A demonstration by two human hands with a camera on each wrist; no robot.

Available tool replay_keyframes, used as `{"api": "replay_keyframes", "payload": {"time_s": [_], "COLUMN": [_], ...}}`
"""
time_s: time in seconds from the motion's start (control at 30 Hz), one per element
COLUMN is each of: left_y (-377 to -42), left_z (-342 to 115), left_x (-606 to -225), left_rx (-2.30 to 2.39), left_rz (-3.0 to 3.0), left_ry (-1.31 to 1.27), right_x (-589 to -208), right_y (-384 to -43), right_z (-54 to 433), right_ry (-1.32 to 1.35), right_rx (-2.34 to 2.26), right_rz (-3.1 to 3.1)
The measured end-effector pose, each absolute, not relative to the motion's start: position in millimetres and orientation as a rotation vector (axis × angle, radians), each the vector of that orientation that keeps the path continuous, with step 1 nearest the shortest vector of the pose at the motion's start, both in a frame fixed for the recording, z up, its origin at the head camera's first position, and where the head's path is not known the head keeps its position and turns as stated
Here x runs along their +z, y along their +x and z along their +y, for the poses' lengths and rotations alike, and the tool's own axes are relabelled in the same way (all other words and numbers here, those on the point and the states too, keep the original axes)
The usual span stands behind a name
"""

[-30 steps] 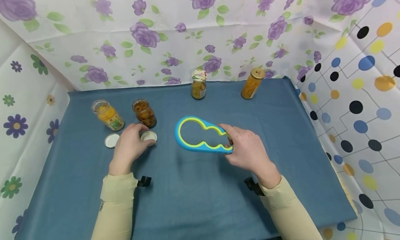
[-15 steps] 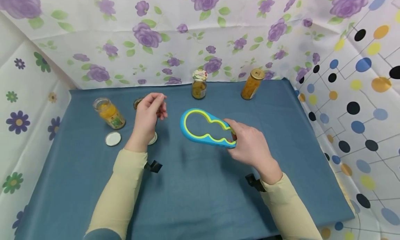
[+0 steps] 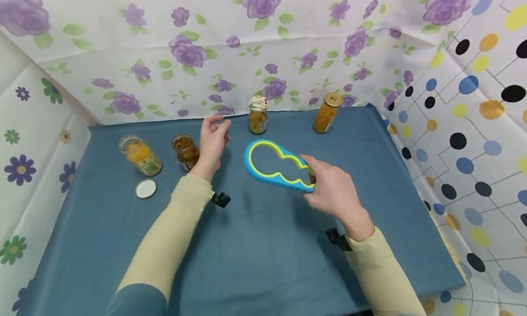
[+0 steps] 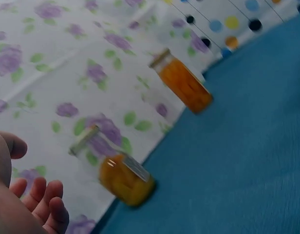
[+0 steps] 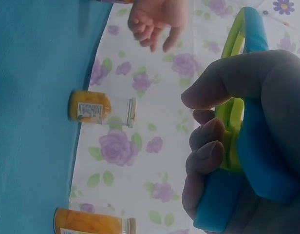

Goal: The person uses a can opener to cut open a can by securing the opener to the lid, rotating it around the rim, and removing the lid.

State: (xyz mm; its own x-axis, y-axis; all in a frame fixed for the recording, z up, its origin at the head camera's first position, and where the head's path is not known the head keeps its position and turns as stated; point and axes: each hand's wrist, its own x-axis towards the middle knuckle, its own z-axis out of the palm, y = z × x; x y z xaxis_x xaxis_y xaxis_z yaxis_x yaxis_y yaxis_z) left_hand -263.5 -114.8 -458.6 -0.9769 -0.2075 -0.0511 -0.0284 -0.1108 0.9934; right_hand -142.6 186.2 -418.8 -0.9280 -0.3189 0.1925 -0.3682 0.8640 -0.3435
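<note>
My right hand [image 3: 331,185] grips the narrow end of a blue and yellow-green jar opener [image 3: 256,170], held above the table with its wide loop toward the left. In the right wrist view thumb and fingers wrap around the opener [image 5: 259,141]. My left hand [image 3: 213,140] is in the air with nothing in it, fingers loosely bent. It is just left of a small lidded jar [image 3: 258,119] with a pale patterned lid and yellowish contents. That jar [image 4: 125,178] appears right of the fingers in the left wrist view. Behind my left hand an open jar of brown contents [image 3: 185,151] is partly covered.
An open jar of orange-yellow fruit [image 3: 142,158] stands at the left, with a white lid [image 3: 146,188] lying in front of it. A tall gold-lidded jar [image 3: 327,114] stands at the back right. The blue tablecloth [image 3: 263,252] ends at a flowered wall sheet.
My left hand has left the round lid by the brown jar and moved right and back toward the small lidded jar. My right hand has shifted slightly right with the jar opener.
</note>
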Motion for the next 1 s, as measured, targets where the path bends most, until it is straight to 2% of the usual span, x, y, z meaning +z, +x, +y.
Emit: {"api": "replay_keyframes", "payload": {"time_s": [0.4, 0.63, 1.0], "left_y": [-303, -320, -344], "left_z": [-84, -82, -72], "left_x": [-485, -485, -484], "left_rx": [-1.990, -1.875, -1.956], "left_rz": [-2.422, -2.609, -2.654], "left_ry": [0.161, 0.060, -0.034], "right_x": [-421, -425, -430], "right_y": [-146, -147, -150], "right_z": [196, 202, 209], "right_ry": [0.492, 0.456, 0.431], "right_rx": [0.582, 0.576, 0.565], "right_rz": [-2.922, -2.940, -2.962]}}
